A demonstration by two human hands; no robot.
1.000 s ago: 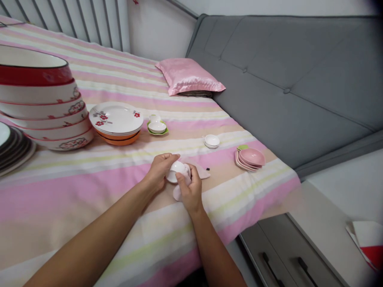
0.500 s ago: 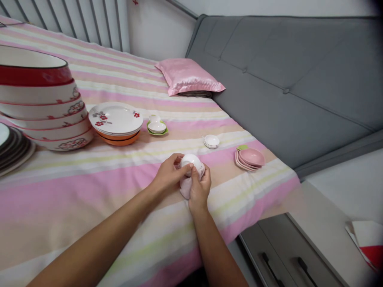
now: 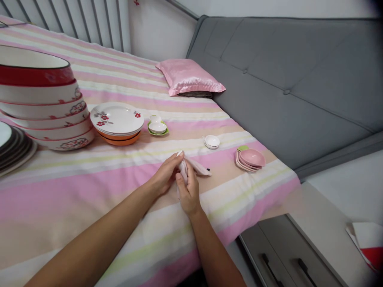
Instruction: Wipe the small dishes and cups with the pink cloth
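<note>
Above the front part of the bed, my left hand (image 3: 166, 170) is closed round a small white dish (image 3: 180, 153), of which only a bit of rim shows at the fingertips. My right hand (image 3: 189, 191) presses against it from the right with a pale pinkish cloth (image 3: 200, 167) in its fingers. One end of the cloth, with a small dark spot, sticks out to the right; another fold lies between the palms. Most of the dish is hidden by fingers and cloth. Beyond my hands sits a short stack of small white dishes (image 3: 212, 141).
Pink dishes (image 3: 253, 157) are stacked near the bed's right edge. Farther left stand green-and-white dishes (image 3: 157, 127), flowered plates (image 3: 118, 117) over orange ones, tall red-and-white bowls (image 3: 56, 95) and dark-edged plates (image 3: 20, 149). A pink pillow (image 3: 190, 75) lies by the grey headboard (image 3: 269, 79).
The white dish has turned from showing its rounded outside to being mostly covered between my hands. My right hand has shifted slightly left, and the cloth now sticks out to the right.
</note>
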